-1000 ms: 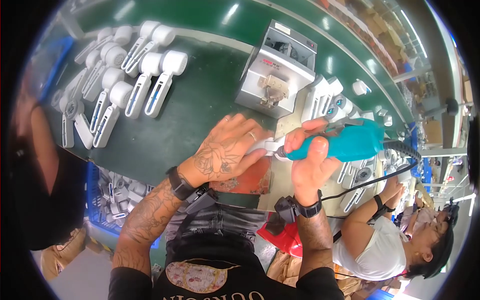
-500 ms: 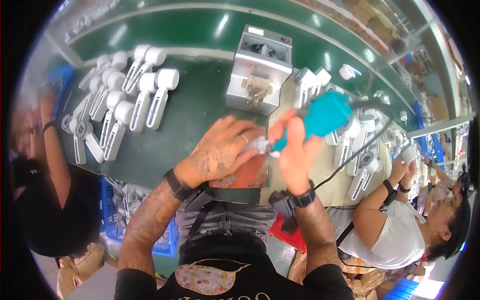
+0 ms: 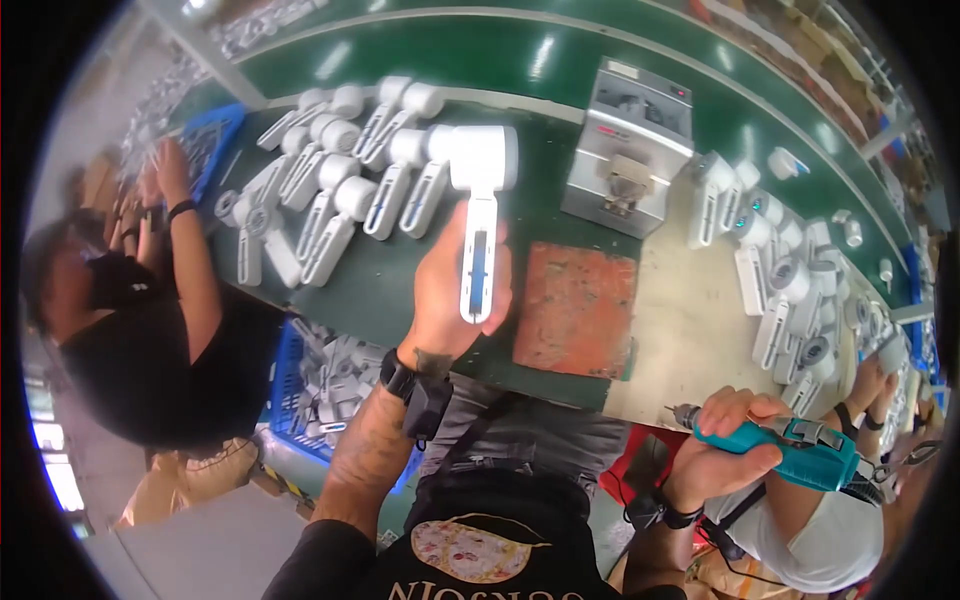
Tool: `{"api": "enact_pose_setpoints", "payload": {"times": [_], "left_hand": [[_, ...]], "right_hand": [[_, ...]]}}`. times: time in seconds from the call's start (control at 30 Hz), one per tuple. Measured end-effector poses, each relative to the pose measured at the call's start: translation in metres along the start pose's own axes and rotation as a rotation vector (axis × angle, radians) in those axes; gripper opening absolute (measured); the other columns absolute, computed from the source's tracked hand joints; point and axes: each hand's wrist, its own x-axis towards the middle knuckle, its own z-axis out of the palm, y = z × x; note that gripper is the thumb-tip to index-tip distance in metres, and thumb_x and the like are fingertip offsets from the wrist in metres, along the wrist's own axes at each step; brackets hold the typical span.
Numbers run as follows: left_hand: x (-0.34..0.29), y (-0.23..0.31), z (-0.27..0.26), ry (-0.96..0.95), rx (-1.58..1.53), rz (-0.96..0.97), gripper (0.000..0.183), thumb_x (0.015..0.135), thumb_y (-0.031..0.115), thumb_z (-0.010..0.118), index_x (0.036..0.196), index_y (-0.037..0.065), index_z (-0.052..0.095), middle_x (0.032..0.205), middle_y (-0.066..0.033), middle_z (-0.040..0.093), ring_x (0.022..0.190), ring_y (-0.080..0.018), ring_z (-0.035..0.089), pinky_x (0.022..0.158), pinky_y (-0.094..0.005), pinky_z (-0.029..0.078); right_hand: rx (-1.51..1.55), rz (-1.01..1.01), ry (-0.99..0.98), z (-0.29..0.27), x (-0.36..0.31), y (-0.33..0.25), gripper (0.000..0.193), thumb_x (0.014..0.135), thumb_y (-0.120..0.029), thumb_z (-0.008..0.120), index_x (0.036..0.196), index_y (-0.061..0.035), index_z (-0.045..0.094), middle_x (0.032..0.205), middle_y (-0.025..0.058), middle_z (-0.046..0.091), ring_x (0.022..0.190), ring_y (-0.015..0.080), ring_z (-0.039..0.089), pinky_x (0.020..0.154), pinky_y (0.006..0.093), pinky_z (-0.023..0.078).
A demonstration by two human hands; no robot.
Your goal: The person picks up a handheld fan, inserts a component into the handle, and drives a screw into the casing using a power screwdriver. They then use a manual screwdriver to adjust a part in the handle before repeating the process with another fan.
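My left hand [image 3: 440,290] is closed round the handle of a white handheld fan [image 3: 483,165] above the green bench top. The fan's thick round head points up, and a slot with a blue strip shows along its handle. At the lower right, my right hand [image 3: 725,450] grips a teal electric screwdriver [image 3: 770,452], its bit pointing left near the bench's front edge. Between the two hands, a worn orange-red pad [image 3: 575,310] lies on the bench.
Several similar white fans [image 3: 335,200] lie at left, others [image 3: 790,270] at right. A grey machine [image 3: 630,150] stands behind the pad. Below the bench's front is a blue basket [image 3: 290,390] of white parts. Co-workers sit on both sides, one in black [image 3: 170,350].
My hands have parted from above the pad. The left has lifted the fan up and leftward; the right has carried the screwdriver down and right. My view has turned, shifting the bench rightward.
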Motion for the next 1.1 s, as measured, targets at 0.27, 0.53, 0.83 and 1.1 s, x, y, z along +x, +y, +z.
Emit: {"api": "enact_pose_setpoints", "payload": {"times": [0.27,0.53,0.83,1.1], "left_hand": [[0.002,0.007,-0.024,0.126,-0.011,0.055,0.049,0.109,0.050,0.036,0.100,0.006,0.057,0.053,-0.0019,0.045,0.038,-0.0139,0.038,0.036,-0.0268,0.028],[-0.012,0.048,-0.071,0.299,0.425,0.213,0.047,0.107,0.045,0.045,0.122,0.001,0.056,0.089,-0.0161,0.072,0.062,-0.0154,0.065,0.053,-0.0266,0.051],[-0.023,0.168,-0.175,0.576,0.752,0.502,0.023,0.101,0.023,0.066,0.104,0.002,0.058,0.098,-0.0135,0.072,0.079,-0.0145,0.069,0.069,-0.0251,0.056],[-0.014,0.256,-0.273,0.898,1.788,0.431,0.044,0.093,0.042,0.071,0.107,0.002,0.058,0.088,-0.0211,0.068,0.081,-0.0314,0.071,0.073,-0.0438,0.054]], "right_hand": [[-0.033,0.022,-0.049,-0.001,-0.006,0.009,0.066,0.093,-0.068,0.059,0.107,-0.0036,0.051,0.065,0.0012,0.045,0.054,0.0113,0.042,0.049,0.0254,0.034],[-0.056,0.016,-0.063,0.001,-0.010,0.017,0.069,0.092,-0.066,0.061,0.109,0.0001,0.049,0.065,0.0052,0.048,0.052,0.0158,0.047,0.047,0.0273,0.040],[-0.113,0.014,-0.038,0.003,-0.003,0.029,0.068,0.095,-0.066,0.057,0.109,-0.0004,0.049,0.067,0.0060,0.050,0.055,0.0163,0.049,0.051,0.0288,0.042],[0.013,0.063,-0.037,0.013,-0.009,0.030,0.068,0.088,-0.062,0.070,0.107,0.0002,0.049,0.065,0.0062,0.052,0.055,0.0176,0.053,0.050,0.0300,0.046]]}}
